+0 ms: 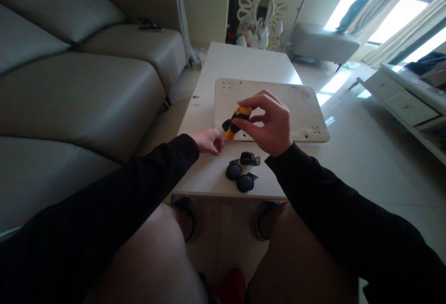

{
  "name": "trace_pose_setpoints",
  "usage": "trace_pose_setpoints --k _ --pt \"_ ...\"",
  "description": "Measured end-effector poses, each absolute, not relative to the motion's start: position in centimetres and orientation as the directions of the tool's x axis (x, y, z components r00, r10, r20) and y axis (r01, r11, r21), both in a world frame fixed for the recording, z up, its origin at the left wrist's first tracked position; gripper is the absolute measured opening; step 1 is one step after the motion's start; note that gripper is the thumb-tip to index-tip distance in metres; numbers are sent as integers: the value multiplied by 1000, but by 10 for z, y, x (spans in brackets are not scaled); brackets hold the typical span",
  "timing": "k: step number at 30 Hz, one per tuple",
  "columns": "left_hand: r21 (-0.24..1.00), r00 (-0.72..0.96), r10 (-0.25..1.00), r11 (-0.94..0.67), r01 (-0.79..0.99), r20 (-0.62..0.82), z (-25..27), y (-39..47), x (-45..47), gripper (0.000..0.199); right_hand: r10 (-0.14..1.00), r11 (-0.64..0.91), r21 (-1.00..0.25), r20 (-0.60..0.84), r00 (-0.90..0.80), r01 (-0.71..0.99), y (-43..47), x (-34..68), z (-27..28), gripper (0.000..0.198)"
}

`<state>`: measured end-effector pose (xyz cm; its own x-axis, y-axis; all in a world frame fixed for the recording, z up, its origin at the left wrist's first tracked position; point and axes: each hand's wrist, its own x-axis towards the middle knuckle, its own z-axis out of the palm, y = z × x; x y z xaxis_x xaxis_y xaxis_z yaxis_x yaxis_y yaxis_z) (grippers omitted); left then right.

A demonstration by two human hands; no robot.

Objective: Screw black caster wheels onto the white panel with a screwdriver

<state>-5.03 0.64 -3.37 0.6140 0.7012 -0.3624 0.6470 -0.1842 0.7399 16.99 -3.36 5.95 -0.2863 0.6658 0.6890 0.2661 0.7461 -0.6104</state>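
Orange-and-black tool handle (239, 114), probably a screwdriver's, slants from far right to near left above the near-left part of the white board (299, 111), thumb-and-finger pinched in the right hand (272, 125), its near end toward the left hand (209, 141), curled, contents unclear.

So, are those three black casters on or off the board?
Off: the casters lie on the white table, apart from the board.

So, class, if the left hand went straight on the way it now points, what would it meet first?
Probably the orange-and-black tool in the right hand; depth is unclear, so the left hand might pass beneath.
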Motion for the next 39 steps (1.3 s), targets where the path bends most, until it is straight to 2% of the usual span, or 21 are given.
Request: trace_pose_setpoints --k 13,23,31,39 --pt "712 601 704 -194 675 -378 -31 -1 -36 6 600 796 -568 696 -395 209 -40 167 65 24" --pt "724 625 693 -216 655 -360 -37 1 -33 10 639 757 -621 637 -432 203 -38 167 65 27" --pt "741 641 678 -208 638 -361 -35 0 -34 12 649 729 -662 588 -483 173 -37 165 64 41" --pt "721 613 679 -176 670 -404 -33 -1 -32 14 651 734 -653 598 -468 186 -35 166 62 37"
